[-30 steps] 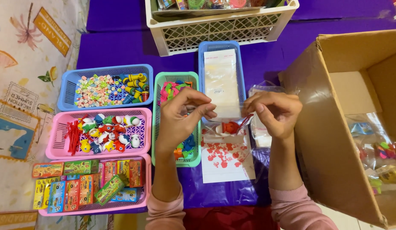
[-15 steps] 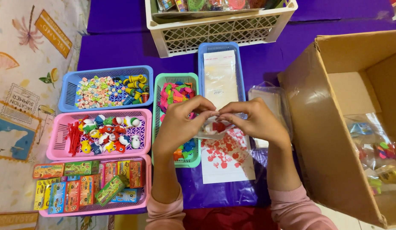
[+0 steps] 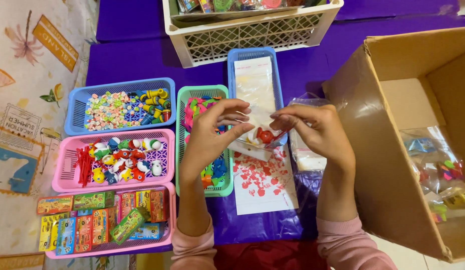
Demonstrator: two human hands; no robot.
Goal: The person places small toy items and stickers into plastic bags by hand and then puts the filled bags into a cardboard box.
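Both hands pinch small clear bag [image 3: 260, 137] above surface, red toy inside. Left hand [image 3: 212, 132] fingers grip bag's 9 o'clock edge, right hand [image 3: 312, 130] fingers its 3 o'clock edge, likely keeping mouth steady. Green basket [image 3: 185, 150] at 9 o'clock, cardboard box [image 3: 392, 165] at 3 o'clock.

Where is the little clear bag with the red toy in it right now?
The clear bag is pinched between both hands, left hand and right hand, mid-picture in the head view, above the red-printed card and just below the long blue tray.
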